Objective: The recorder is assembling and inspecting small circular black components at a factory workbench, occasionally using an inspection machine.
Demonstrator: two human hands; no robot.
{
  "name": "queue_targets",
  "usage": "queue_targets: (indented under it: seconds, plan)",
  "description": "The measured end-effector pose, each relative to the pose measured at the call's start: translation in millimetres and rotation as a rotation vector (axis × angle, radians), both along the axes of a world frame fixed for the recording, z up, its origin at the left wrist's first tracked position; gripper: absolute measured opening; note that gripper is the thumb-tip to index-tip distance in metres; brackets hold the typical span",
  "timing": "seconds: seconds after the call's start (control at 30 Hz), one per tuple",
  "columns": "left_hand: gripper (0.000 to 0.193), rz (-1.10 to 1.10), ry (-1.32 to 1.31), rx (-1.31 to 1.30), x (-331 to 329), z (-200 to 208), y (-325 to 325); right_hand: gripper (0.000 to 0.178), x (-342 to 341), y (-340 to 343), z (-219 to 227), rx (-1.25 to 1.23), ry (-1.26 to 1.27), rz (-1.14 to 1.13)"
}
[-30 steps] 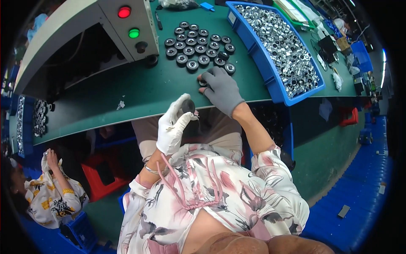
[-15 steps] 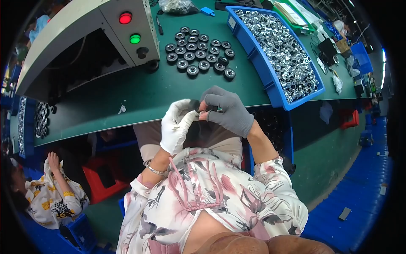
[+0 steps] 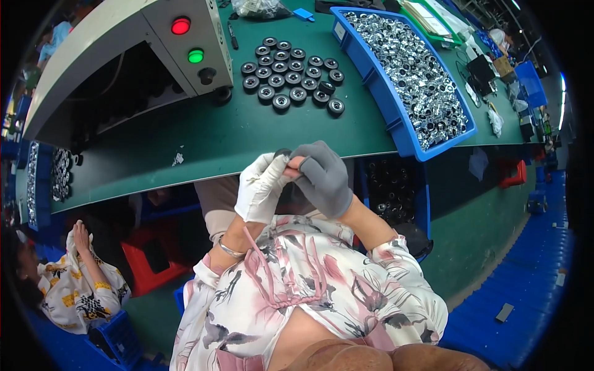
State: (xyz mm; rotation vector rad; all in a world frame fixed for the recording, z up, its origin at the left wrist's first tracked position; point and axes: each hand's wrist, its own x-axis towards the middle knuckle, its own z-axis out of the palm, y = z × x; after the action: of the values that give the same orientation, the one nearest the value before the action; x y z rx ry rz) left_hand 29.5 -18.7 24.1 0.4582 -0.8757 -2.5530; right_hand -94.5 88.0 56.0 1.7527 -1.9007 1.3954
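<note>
The largest thing is the green table [image 3: 204,133], which goes across the whole view. On its left part stands a pale machine [image 3: 124,31] with a dark opening; its side panel carries a red lamp [image 3: 180,25], a green lamp [image 3: 195,55] and, below them, a black knob [image 3: 207,75]. At the lower left, a co-worker [image 3: 80,284] in a patterned white top sits near a red stool [image 3: 139,266]. On the right part of the table is a long blue tray [image 3: 376,86], full of shiny metal pieces [image 3: 411,74]. Under the table edge, a lower bin [image 3: 426,191] contains dark round pieces.

Between the machine and the tray, black wheels [image 3: 292,78] with metal centres lie in a loose group, mostly flat; one is tilted at the right side of the group.

The left hand [image 3: 258,188], in a white glove, and the right hand [image 3: 325,179], in a grey glove with bare fingertips, meet near the front edge of the table. The left fingers are narrow and hold a small round black part [image 3: 282,152], which is mostly hidden. The right fingers are bent close beside it; whether they also grip something, I cannot tell.
</note>
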Motion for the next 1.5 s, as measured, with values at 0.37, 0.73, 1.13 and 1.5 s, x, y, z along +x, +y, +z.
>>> queue_targets:
  seconds: [0.37, 0.73, 1.13, 1.5]
  plan:
    - [0.019, -0.005, -0.056, -0.007, 2.9, 8.5, 4.3, 0.038, 7.8, 2.6, 0.5, -0.009, 0.123, -0.055]
    - [0.031, 0.016, -0.126, -0.43, 12.2, 7.6, 2.6, 0.027, -0.5, 12.9, 11.5, 0.26, -0.786, 0.159]
    - [0.038, -0.035, 0.021, -0.045, 18.2, 3.1, 3.8, 0.03, -1.2, 14.4, -12.0, 0.201, -0.981, 0.274]
    - [0.028, 0.181, 0.046, -0.713, 19.8, 9.8, 4.2, 0.033, 2.5, 17.6, -7.7, 0.161, -0.943, 0.422]
